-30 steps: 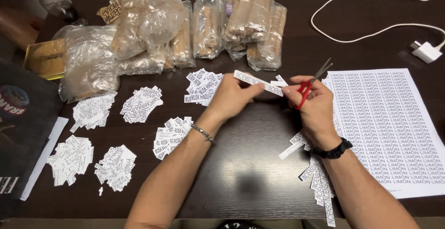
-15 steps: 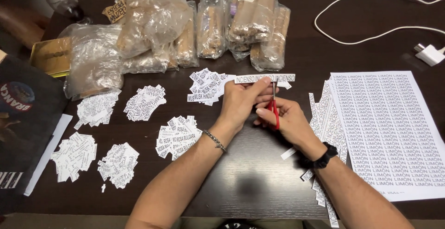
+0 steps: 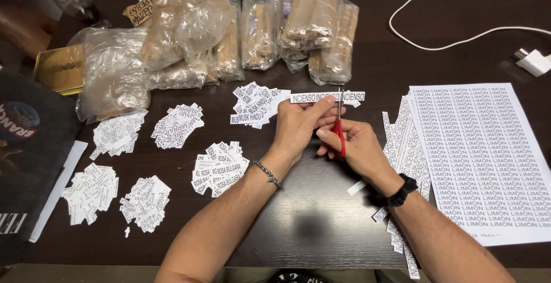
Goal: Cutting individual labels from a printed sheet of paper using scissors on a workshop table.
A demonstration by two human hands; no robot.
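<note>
- Where the frame cut off at the far left, a dark printed bag [image 3: 31, 145] lay only partly shown, with a gold tin [image 3: 60, 68] half hidden behind a clear plastic pouch [image 3: 112, 73].
- Heaps of cut paper labels [image 3: 89, 191] were spread over the dark table [image 3: 310, 225]; their small print was hard to make out.
- Clear packs of brown sticks [image 3: 258, 28] stood in a row along the far edge, their contents blurred by wrinkled film.
- Left hand [image 3: 298, 125] was closed on a white printed strip [image 3: 321, 97], thumb and fingers pinching it just above the table.
- Red-handled scissors [image 3: 340, 122] stood upright at the strip, blades meeting its right part; whether they were parted could not be told.
- Right hand [image 3: 356, 145] was clasped around the scissor handles, which its fingers largely covered.
- Bare tabletop lay open in front of both forearms.
- Loose long strips [image 3: 402, 139] lay beside a printed sheet [image 3: 482, 162], partly under the right forearm.
- White cable [image 3: 459, 39] and plug [image 3: 534, 62] ran off the right edge.
</note>
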